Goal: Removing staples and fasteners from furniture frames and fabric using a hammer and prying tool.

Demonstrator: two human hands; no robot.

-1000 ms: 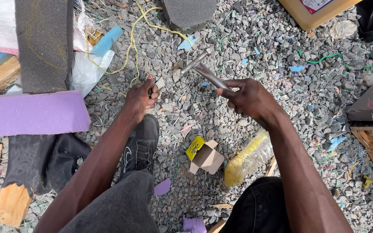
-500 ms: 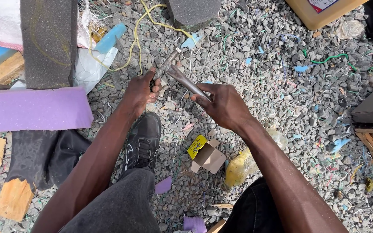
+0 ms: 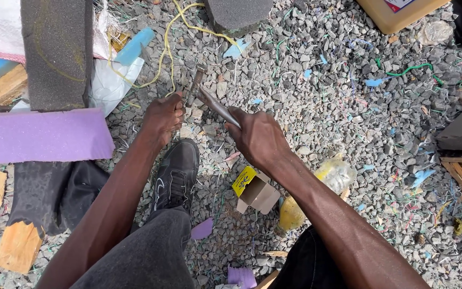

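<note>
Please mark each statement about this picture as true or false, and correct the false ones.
1. The right hand grips a metal tool. True.
2. The left hand rests on the purple foam sheet. False: it is down on the gravel near a yellow cord, apart from the sheet.
3. A black shoe lies below the left hand. True.
4. The small open cardboard box stands on the purple foam sheet. False: it lies on the gravel beside the right forearm.
</note>
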